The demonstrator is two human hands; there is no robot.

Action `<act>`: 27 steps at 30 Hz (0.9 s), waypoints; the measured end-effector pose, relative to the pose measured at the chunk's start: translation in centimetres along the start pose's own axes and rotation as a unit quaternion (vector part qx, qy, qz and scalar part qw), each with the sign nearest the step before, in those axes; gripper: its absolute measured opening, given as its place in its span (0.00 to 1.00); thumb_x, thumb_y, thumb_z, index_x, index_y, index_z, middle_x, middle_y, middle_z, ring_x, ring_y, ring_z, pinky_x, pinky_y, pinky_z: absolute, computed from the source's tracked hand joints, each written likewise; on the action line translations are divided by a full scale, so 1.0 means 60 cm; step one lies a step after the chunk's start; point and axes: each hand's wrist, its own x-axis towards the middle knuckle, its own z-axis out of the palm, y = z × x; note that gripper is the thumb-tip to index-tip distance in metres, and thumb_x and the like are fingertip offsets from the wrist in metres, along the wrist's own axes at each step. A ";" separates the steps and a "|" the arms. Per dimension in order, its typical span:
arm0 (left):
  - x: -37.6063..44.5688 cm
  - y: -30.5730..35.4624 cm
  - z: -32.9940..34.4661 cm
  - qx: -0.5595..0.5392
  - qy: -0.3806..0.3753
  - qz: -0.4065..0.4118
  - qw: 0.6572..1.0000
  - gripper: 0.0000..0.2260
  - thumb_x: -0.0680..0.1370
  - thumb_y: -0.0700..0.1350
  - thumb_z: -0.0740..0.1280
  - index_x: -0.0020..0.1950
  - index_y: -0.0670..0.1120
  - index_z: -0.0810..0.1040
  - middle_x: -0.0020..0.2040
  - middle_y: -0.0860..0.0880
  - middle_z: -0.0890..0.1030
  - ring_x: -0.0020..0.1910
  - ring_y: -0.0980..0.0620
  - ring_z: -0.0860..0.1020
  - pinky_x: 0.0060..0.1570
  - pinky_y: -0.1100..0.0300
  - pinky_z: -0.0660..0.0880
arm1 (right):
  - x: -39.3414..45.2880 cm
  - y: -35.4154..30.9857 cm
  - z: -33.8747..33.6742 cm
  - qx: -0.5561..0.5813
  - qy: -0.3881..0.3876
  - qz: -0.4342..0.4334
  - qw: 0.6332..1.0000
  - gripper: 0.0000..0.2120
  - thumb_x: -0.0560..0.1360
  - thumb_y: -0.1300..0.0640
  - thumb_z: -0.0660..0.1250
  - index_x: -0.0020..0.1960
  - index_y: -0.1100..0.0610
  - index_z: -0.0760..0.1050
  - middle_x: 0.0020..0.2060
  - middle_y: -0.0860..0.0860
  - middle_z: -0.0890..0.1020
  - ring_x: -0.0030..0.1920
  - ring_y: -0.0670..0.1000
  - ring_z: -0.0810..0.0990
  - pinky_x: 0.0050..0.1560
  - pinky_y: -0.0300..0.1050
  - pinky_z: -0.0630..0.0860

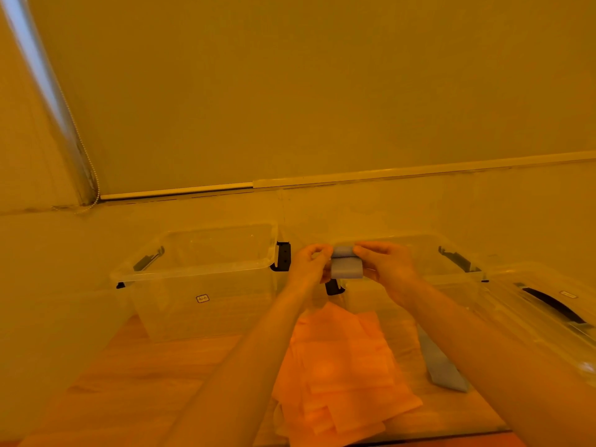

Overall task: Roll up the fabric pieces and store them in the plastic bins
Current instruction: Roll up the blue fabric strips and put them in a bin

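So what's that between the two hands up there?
In the head view, a small grey-blue fabric roll sits between the left hand and the right hand; both pinch its ends, above the orange fabric pile.

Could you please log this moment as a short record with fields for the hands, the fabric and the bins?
left hand: pinches the left end of the grey fabric roll
right hand: pinches its right end
roll position: held in the air, in front of the bins
left bin: clear, open, looks empty
right bin: clear, open, contents unclear
orange fabric pile: unrolled, on the floor
grey strip: flat, right of the pile
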 end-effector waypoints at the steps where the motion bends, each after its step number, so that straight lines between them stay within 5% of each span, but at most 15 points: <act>1: 0.001 -0.002 0.000 0.002 -0.001 0.000 1.000 0.07 0.81 0.46 0.62 0.54 0.43 0.76 0.46 0.43 0.76 0.42 0.50 0.75 0.35 0.63 0.72 | -0.002 -0.001 0.000 -0.002 -0.008 0.000 1.000 0.07 0.73 0.67 0.69 0.51 0.61 0.78 0.48 0.58 0.81 0.48 0.56 0.81 0.42 0.45 0.80; 6: 0.000 0.002 -0.001 0.010 -0.009 0.016 1.000 0.05 0.80 0.42 0.63 0.55 0.45 0.75 0.45 0.48 0.77 0.39 0.55 0.77 0.35 0.65 0.74 | -0.008 -0.006 -0.002 0.015 -0.035 0.007 0.999 0.12 0.73 0.71 0.67 0.56 0.62 0.75 0.45 0.55 0.79 0.43 0.51 0.80 0.36 0.37 0.81; 12: -0.004 0.007 0.002 0.023 -0.010 0.028 0.999 0.08 0.80 0.42 0.63 0.58 0.45 0.75 0.46 0.48 0.77 0.39 0.57 0.77 0.34 0.67 0.74 | -0.008 -0.008 -0.001 0.035 -0.025 0.013 0.999 0.04 0.75 0.66 0.67 0.50 0.63 0.78 0.46 0.58 0.81 0.42 0.52 0.82 0.33 0.37 0.80; 19: -0.010 0.013 0.007 0.025 -0.001 -0.004 1.000 0.05 0.81 0.46 0.61 0.54 0.46 0.74 0.41 0.51 0.79 0.29 0.59 0.79 0.27 0.67 0.67 | -0.003 -0.007 -0.006 0.008 -0.012 -0.005 1.000 0.10 0.74 0.68 0.68 0.55 0.62 0.77 0.46 0.55 0.81 0.44 0.49 0.81 0.35 0.35 0.79; 27: -0.009 0.010 0.011 0.010 -0.010 0.015 1.000 0.05 0.80 0.41 0.63 0.55 0.45 0.74 0.44 0.48 0.80 0.35 0.58 0.79 0.28 0.72 0.71 | 0.003 0.002 -0.013 0.002 0.017 -0.017 1.000 0.14 0.72 0.71 0.69 0.55 0.62 0.75 0.48 0.57 0.79 0.49 0.54 0.79 0.42 0.39 0.78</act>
